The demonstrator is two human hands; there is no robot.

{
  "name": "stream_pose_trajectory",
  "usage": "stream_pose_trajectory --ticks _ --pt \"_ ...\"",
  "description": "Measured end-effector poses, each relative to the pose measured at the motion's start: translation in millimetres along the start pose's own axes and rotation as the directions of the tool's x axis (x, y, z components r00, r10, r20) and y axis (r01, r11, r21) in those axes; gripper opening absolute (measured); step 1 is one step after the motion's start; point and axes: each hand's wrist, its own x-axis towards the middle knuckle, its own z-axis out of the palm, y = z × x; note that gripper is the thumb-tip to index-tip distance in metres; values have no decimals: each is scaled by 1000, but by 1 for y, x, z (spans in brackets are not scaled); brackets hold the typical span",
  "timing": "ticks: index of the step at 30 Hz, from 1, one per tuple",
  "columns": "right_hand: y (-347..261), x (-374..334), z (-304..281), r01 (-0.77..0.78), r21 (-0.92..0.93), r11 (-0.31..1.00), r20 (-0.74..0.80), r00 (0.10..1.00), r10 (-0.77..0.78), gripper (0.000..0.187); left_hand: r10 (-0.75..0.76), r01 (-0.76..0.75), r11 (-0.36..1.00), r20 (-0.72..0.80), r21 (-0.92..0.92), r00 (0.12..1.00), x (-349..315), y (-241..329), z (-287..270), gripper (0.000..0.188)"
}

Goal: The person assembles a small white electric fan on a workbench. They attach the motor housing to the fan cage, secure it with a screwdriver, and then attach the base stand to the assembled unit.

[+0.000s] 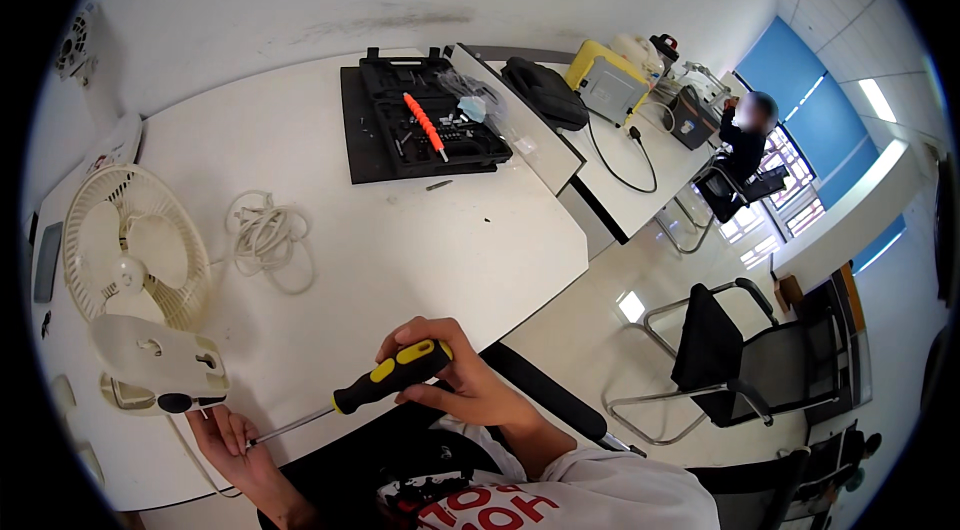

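My right hand [450,380] is wrapped round the black and yellow handle of a screwdriver [392,377]. Its metal shaft slants down to the left and ends at the fingers of my left hand [232,445]. Those fingers are curled together at the tip, and whatever they pinch is too small to make out. Just above my left hand lies a cream electric fan [128,275] with a round slatted cage. Its cream base [160,362], with a dark round knob or foot, faces me close to my left fingertips.
A coiled white cord [268,240] lies beside the fan. Farther back sits an open black tool case [430,125] with an orange flexible shaft [425,125] on it. A yellow and grey box [610,80] stands on the side table. Office chairs [745,360] are at right; a person [745,140] sits beyond.
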Motion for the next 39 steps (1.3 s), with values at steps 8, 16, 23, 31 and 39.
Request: stream_pose_trajectory --ticks 8,16,23,31,39 --pt "-5 4 -7 -15 0 1000 51 999 15 58 3 -14 999 -241 -41 971 -11 -5 40 24" --pt "-12 2 -2 -54 -42 998 21 998 54 52 -5 4 1000 -27 -30 1000 -7 -2 15 21" --pt "-2 4 -5 217 69 974 129 966 -224 42 24 -1 996 -269 85 963 -12 -5 26 20" --pt "-3 5 -7 98 15 995 122 988 -99 44 41 -61 996 -283 -62 958 -11 0 27 20" --pt "7 15 16 62 92 994 47 997 -67 41 -117 103 993 289 66 950 -6 32 7 21"
